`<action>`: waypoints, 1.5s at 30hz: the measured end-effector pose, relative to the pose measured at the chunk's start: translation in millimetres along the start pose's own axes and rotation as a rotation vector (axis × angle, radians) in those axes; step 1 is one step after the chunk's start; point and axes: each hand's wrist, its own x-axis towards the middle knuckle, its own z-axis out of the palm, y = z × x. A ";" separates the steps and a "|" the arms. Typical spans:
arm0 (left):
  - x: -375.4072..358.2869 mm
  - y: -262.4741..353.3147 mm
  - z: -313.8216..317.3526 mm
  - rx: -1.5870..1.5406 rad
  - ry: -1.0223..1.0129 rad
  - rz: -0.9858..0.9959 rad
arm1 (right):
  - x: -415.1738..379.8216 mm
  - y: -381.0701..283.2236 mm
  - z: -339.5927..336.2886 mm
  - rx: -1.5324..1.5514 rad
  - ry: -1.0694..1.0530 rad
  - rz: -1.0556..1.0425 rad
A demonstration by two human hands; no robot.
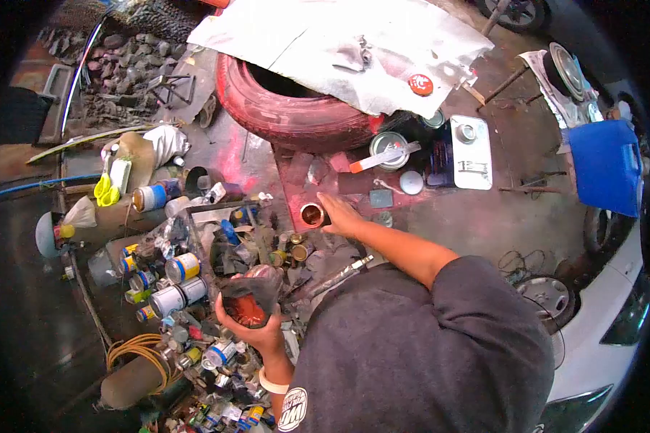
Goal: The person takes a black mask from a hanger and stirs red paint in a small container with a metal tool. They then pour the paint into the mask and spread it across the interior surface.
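Low in front of me, my left hand (pixel 262 335) cups a dark, soft-sided container (pixel 251 310) with a red, paint-like coating showing inside. Its fingers curve around the container's lower side. Farther forward, my right hand (pixel 341 218) is wrapped round a small round can (pixel 313 215), which has an open top and reddish-brown liquid inside. The can sits over a red-stained patch of the work surface (pixel 294 189). Beyond that hand lie a white round lid (pixel 412 182) and a small grey square piece (pixel 381 198).
A red-stained tire (pixel 296 112) lies under a white sheet (pixel 303 40). Right of it stand a white-topped rectangular can (pixel 472 155) and a round can (pixel 390 150) with an orange-tipped tool across it. Several paint cans (pixel 183 268) crowd the left. A white car (pixel 607 303) stands at right.
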 end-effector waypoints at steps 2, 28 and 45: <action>-0.9 1.0 7.4 -0.048 0.000 -0.048 | -14.5 6.4 -16.5 0.041 0.060 0.039; 42.6 -36.5 63.2 -0.027 -0.403 0.152 | -52.7 -24.0 -224.8 1.277 0.998 0.447; 35.6 -69.4 68.9 -0.263 -0.833 0.327 | -138.7 -339.2 -185.9 -0.216 0.708 -0.335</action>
